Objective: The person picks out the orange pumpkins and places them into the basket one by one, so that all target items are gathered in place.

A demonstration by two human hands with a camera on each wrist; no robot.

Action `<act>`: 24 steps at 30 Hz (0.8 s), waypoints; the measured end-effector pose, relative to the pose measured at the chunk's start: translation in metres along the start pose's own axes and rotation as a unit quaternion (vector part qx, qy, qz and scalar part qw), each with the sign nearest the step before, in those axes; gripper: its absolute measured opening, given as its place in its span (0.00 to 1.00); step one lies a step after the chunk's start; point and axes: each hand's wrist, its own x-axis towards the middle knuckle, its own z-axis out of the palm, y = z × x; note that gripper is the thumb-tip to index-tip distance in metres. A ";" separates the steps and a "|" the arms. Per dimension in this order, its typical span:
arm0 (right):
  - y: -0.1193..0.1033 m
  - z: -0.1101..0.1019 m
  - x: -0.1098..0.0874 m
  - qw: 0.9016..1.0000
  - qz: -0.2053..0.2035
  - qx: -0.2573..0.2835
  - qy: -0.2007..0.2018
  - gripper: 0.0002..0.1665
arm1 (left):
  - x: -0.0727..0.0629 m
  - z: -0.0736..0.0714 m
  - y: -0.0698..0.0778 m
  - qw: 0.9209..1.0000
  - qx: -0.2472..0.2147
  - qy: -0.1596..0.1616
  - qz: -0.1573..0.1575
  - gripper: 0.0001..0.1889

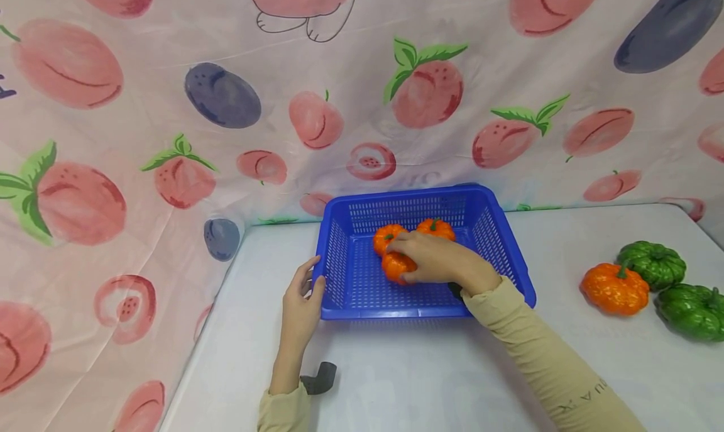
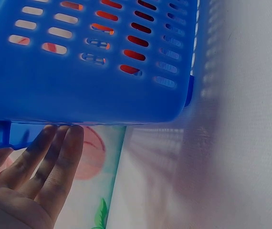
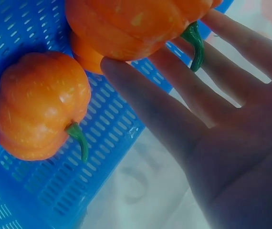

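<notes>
A blue slotted plastic basket (image 1: 370,313) sits on the white table. My right hand (image 1: 432,256) reaches into it and holds a small orange pumpkin (image 1: 396,268) between thumb and fingers. Two more orange pumpkins lie just beyond, one at the left (image 1: 386,234) and one at the right (image 1: 437,228). In the right wrist view the held pumpkin (image 3: 131,26) shows its green stem near the fingers, beside another pumpkin (image 3: 40,107). My left hand (image 1: 302,303) is at the basket's left side, its extended fingers (image 2: 62,162) touching the outside of the basket.
On the table to the right of the basket are an orange pumpkin (image 1: 615,288) and two green ones, one behind (image 1: 653,265) and one in front (image 1: 691,312). A fruit-print cloth (image 1: 271,124) hangs along the back and left. A black piece (image 1: 321,379) juts out by my left wrist.
</notes>
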 end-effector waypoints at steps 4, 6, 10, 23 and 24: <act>-0.001 0.000 0.001 1.000 0.001 0.005 -0.008 0.29 | 0.000 0.000 0.001 1.000 0.000 0.000 0.000 0.21; 0.000 0.001 0.002 1.000 0.000 0.007 -0.010 0.29 | 0.000 0.000 0.001 1.000 -0.001 -0.001 0.001 0.21; 0.001 0.003 0.003 1.000 -0.007 0.008 -0.011 0.28 | 0.000 0.000 0.001 1.000 0.000 0.000 0.000 0.21; 0.002 0.009 0.007 1.000 -0.013 0.002 -0.023 0.27 | -0.002 0.000 0.001 1.000 0.003 0.001 -0.003 0.21; 0.002 0.009 0.007 1.000 -0.010 0.002 -0.026 0.28 | -0.002 0.000 0.001 1.000 0.004 0.000 -0.002 0.21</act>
